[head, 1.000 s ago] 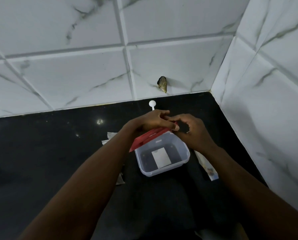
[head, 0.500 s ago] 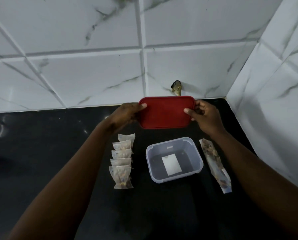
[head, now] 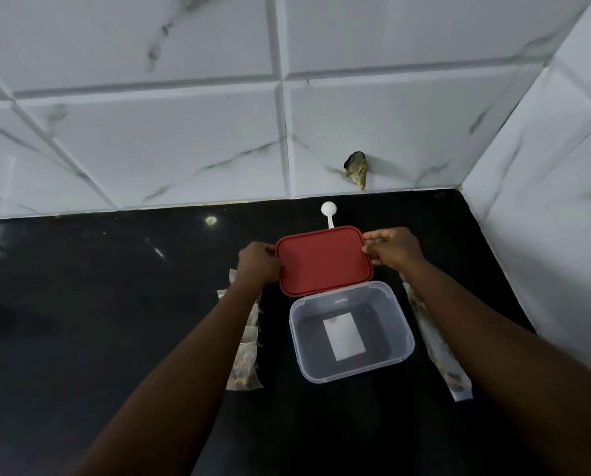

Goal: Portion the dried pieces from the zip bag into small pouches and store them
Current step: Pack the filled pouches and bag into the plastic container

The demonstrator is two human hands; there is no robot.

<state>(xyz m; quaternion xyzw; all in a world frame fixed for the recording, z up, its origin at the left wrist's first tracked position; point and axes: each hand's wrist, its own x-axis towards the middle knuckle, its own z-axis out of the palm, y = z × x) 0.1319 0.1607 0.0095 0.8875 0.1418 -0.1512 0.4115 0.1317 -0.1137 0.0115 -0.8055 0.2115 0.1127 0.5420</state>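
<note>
Once held higher, lid (head: 323, 261) nearer container (head: 352, 374)

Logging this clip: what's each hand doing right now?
Left hand: grips the left edge of the red rectangular plastic lid.
Right hand: grips the lid's right edge.

Open container (head: 352, 372) mouth; lid (head: 323, 261) beyond.

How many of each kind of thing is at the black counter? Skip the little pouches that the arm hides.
red lid: 1
clear box: 1
white spoon: 1
long zip bag: 1
white card inside the box: 1
Total: 5
</note>
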